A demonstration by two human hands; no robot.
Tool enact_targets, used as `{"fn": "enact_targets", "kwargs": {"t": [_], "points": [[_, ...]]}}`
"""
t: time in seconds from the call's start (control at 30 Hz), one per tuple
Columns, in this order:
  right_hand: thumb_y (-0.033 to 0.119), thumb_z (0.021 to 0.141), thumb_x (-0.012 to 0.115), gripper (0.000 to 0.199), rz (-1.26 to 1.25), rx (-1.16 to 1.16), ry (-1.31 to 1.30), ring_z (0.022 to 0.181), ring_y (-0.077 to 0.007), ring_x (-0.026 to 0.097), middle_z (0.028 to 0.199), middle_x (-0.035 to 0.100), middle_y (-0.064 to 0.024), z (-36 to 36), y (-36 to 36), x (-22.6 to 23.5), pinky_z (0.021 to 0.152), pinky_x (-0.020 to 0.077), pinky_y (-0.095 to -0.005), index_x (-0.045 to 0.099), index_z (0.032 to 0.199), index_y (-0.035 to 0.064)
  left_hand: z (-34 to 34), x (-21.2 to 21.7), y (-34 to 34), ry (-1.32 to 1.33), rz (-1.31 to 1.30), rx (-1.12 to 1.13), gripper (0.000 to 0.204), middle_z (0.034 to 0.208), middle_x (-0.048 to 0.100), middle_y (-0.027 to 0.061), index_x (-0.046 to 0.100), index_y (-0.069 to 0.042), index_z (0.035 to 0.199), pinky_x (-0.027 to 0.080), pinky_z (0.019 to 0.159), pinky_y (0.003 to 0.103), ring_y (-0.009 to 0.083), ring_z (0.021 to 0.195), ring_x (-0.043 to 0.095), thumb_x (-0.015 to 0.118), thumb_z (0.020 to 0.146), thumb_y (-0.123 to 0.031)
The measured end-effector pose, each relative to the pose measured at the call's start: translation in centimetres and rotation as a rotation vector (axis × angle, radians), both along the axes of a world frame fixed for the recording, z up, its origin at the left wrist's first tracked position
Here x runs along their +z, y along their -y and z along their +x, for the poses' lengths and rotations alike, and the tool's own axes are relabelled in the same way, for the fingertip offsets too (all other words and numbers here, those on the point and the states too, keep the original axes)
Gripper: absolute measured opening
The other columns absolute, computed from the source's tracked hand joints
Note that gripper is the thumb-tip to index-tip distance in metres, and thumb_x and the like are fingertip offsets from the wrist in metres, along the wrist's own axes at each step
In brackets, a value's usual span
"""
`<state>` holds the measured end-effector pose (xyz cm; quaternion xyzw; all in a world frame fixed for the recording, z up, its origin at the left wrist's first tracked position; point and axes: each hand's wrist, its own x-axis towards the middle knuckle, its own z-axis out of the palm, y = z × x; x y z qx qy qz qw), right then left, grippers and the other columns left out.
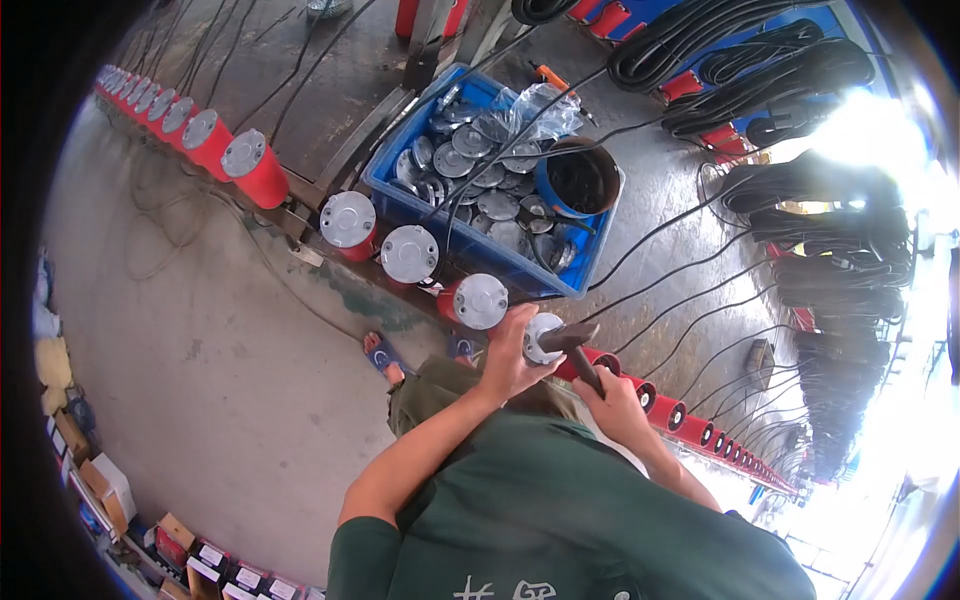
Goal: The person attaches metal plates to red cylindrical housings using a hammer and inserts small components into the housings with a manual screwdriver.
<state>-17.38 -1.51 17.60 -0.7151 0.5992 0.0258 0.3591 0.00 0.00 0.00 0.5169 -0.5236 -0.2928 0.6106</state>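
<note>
Two hands meet over one red cylinder (590, 362) at the near middle of the row. The left hand (512, 352) is curled around a round grey metal cap (540, 338), pressing it flat on the cylinder's open end so that it sits square. The right hand (612, 398) is closed around the dark handle of a hammer (575, 345), whose blunt dark head lies right against the cap's edge, close enough to strike it without a long swing.

Beyond the hands, the row of cylinders (410, 255) curves away to the far left, each already wearing a dull silver disc with small holes in its face. To the near right the cylinders (690, 425) still show open dark mouths, ringed in glossy red. They lie side by side on a grey steel bench (330, 70), ends toward the person, so each end can be reached in turn.

Just behind the work stands a blue plastic crate (400, 205) heaped with loose caps (480, 175), within arm's reach, along with a crumpled clear bag (535, 108) and a blue tub (575, 180) of dark small parts. Black rubber cables (680, 300) trail from the cylinders across the bench and gather in thick coils (800, 180) at the far right. Below, the concrete floor (180, 340) is pale and scuffed.
</note>
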Motion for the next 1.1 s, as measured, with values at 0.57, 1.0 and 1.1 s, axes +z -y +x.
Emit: {"fn": "enact_targets", "kwargs": {"t": [0.57, 1.0, 1.1], "points": [[0.022, 0.105, 0.067, 0.027, -0.121, -0.073, -0.119, 0.082, -0.0535, 0.071, 0.082, 0.071, -0.0295, -0.5, -1.9, -4.0, 0.067, 0.0538, -0.0566, 0.063, 0.123, 0.0016, 0.0, 0.2, -0.2, -0.019, -0.046, 0.009, 0.093, 0.143, 0.059, 0.0230, 0.048, -0.002, 0.151, 0.049, 0.112, 0.049, 0.0432, 0.130, 0.060, 0.098, 0.074, -0.015], [0.024, 0.105, 0.068, 0.027, -0.127, -0.170, 0.003, 0.064, -0.0330, 0.070, 0.074, 0.067, -0.0222, -0.9, -2.3, -2.4, 0.063, 0.0523, -0.0450, 0.066, 0.113, -0.0019, -0.2, 0.3, 0.0, -0.130, 0.042, 0.031, 0.097, 0.137, 0.063, 0.0177, 0.052, -0.003, 0.146, 0.052, 0.109, 0.046, 0.0374, 0.125, 0.065, 0.101, 0.065, -0.019], [0.026, 0.103, 0.071, 0.030, -0.095, -0.052, 0.057, 0.089, -0.0550, 0.071, 0.084, 0.071, -0.0310, 0.3, -2.1, -2.7, 0.070, 0.0551, -0.0547, 0.065, 0.116, -0.0005, -0.1, 0.2, 0.1, -0.104, 0.019, 0.038, 0.098, 0.138, 0.063, 0.0185, 0.052, -0.003, 0.146, 0.052, 0.109, 0.046, 0.0388, 0.125, 0.065, 0.101, 0.062, -0.016]]}}
